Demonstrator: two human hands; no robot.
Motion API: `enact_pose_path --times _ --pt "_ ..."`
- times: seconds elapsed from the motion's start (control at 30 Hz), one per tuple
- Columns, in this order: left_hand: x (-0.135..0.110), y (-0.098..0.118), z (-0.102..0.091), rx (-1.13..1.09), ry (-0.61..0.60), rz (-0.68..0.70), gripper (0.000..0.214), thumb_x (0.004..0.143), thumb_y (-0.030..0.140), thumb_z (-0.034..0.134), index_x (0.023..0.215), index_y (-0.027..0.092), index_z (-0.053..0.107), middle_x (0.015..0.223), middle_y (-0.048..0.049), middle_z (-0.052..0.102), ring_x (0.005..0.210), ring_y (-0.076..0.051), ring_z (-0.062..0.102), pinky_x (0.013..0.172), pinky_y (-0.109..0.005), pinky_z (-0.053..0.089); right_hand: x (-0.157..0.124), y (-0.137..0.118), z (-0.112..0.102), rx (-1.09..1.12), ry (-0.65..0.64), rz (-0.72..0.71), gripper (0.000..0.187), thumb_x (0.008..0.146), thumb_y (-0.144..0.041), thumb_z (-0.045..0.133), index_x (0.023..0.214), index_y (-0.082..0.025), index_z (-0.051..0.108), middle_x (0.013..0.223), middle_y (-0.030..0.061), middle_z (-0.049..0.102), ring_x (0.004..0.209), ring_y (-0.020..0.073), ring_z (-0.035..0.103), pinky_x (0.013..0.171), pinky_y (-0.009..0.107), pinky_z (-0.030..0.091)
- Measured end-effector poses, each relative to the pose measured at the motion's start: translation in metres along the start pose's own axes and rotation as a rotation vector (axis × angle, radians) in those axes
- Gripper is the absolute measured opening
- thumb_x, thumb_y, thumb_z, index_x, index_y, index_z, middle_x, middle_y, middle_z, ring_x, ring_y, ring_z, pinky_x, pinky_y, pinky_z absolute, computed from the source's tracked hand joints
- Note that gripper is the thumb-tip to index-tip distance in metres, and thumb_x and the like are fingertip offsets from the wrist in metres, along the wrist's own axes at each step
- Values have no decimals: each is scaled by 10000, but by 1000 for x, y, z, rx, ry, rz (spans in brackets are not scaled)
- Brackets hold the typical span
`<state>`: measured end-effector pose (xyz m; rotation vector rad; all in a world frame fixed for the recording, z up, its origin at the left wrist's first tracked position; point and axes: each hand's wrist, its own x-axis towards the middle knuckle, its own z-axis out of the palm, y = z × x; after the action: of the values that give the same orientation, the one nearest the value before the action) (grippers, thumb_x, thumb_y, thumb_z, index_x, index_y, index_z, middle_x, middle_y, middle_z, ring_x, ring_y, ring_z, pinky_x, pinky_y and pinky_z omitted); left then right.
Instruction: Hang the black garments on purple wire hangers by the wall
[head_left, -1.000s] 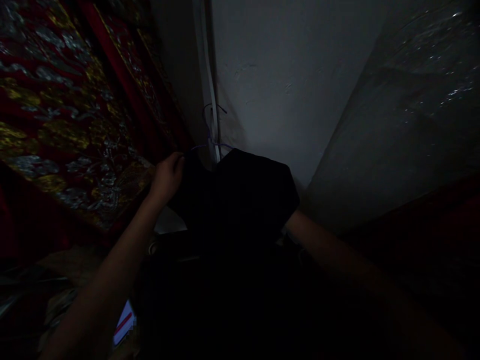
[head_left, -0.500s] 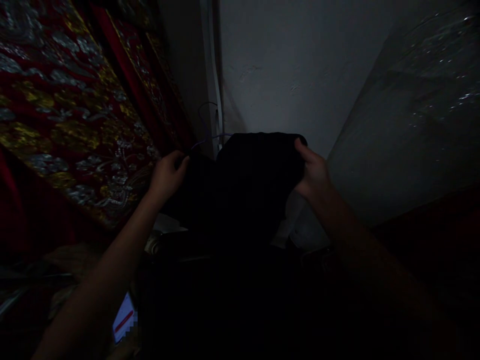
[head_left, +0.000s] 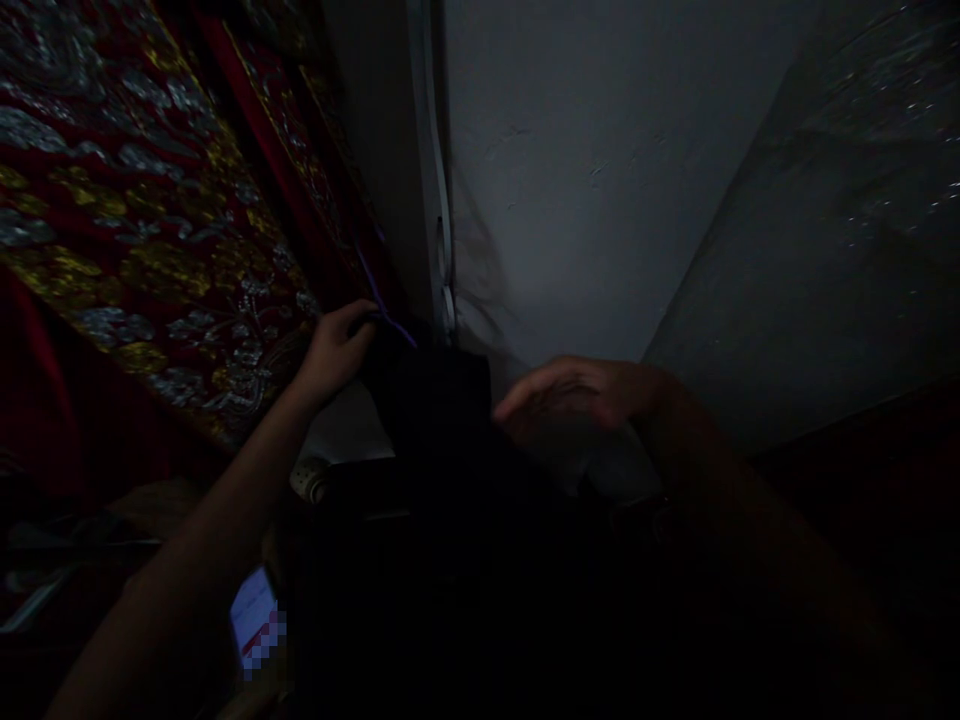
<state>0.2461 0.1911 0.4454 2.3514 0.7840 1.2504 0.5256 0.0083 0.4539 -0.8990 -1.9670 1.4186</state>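
Note:
A black cloth (head_left: pixel 439 395) hangs in the middle of the dim view, its lower part lost in the dark. My left hand (head_left: pixel 336 345) is closed on its upper left edge, thumb and fingers pinched together. A thin purple cord (head_left: pixel 396 325) runs beside those fingertips and across the cloth's top. To the right of the cloth, my right hand (head_left: pixel 585 390) is slightly blurred, fingers curved and apart from the thumb, with nothing visible in it. A small gap shows between its fingertips and the cloth's right edge.
Red fabric with gold and silver embroidery (head_left: pixel 165 270) covers the left side. Behind stands a pale wall (head_left: pixel 570 240) with a white strip (head_left: pixel 436 140) running down it. Shiny clear sheeting (head_left: pixel 847 250) is at right. A lit phone screen (head_left: pixel 253 605) shows at lower left.
My right hand has let go of the cloth's upper right corner and moved lower and slightly left. The cloth has dropped and narrowed. My left hand keeps its hold.

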Motion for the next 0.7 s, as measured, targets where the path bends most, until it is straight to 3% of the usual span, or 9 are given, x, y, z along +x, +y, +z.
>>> enact_pose_path --times 0.07,0.13,0.2,0.3,0.37,0.43,0.57,0.63,0.7 --pt "-10 12 4 -113 -90 48 221 888 273 514 982 150 673 993 -72 717 954 -225 655 896 -326 508 8 22 1 -134 -34 89 620 792 -567 727 1248 -152 663 1084 133 749 997 272 712 911 426 557" --pt "-17 30 11 -208 -182 141 202 902 315 559 907 153 681 953 -80 717 938 -227 662 890 -332 509 22 53 5 -334 243 41 520 852 -431 680 1295 -166 618 1179 143 714 1061 269 689 963 447 541" --pt "-23 49 20 -305 -261 246 224 912 353 585 859 156 680 921 -86 713 922 -224 663 888 -337 509 39 84 13 -573 546 -120 777 777 -347 754 1468 -173 444 1426 189 556 1281 323 565 1080 503 467" --pt "-30 76 37 -436 -363 340 267 937 390 584 840 160 679 914 -92 715 937 -225 665 941 -365 498 63 112 26 -890 722 -361 1134 676 -327 827 1586 -186 165 1622 206 272 1504 391 253 1208 584 289" --pt "-36 90 48 -507 -394 352 274 949 387 584 819 164 677 908 -88 723 957 -227 672 980 -379 487 72 116 31 -992 773 -469 1042 737 -334 774 1577 -221 169 1616 177 289 1510 376 238 1223 584 259" --pt "-41 98 55 -582 -404 338 262 952 376 594 822 168 684 934 -85 734 995 -228 679 995 -376 484 73 117 31 -1013 814 -562 855 783 -340 713 1519 -235 289 1520 163 421 1437 364 365 1185 562 329" --pt "-47 86 48 -679 -406 116 245 910 372 663 1073 194 704 1216 -94 706 1210 -256 620 1075 -394 450 47 124 21 -996 971 -542 650 743 -312 681 1339 -219 440 1210 135 568 1143 323 565 961 494 505" --pt "-50 66 34 -798 -327 -142 370 898 449 654 1162 192 687 1263 -112 692 1235 -296 613 1068 -457 468 25 129 12 -1014 1109 -408 669 692 -280 681 1311 -192 445 1166 141 551 1094 320 560 914 480 512" --pt "-60 40 18 -987 -151 -436 517 913 601 545 1137 162 698 1180 -153 721 1167 -350 652 971 -541 528 5 129 2 -1050 1238 -254 712 639 -269 695 1302 -163 459 1171 159 543 1107 342 543 933 501 494"
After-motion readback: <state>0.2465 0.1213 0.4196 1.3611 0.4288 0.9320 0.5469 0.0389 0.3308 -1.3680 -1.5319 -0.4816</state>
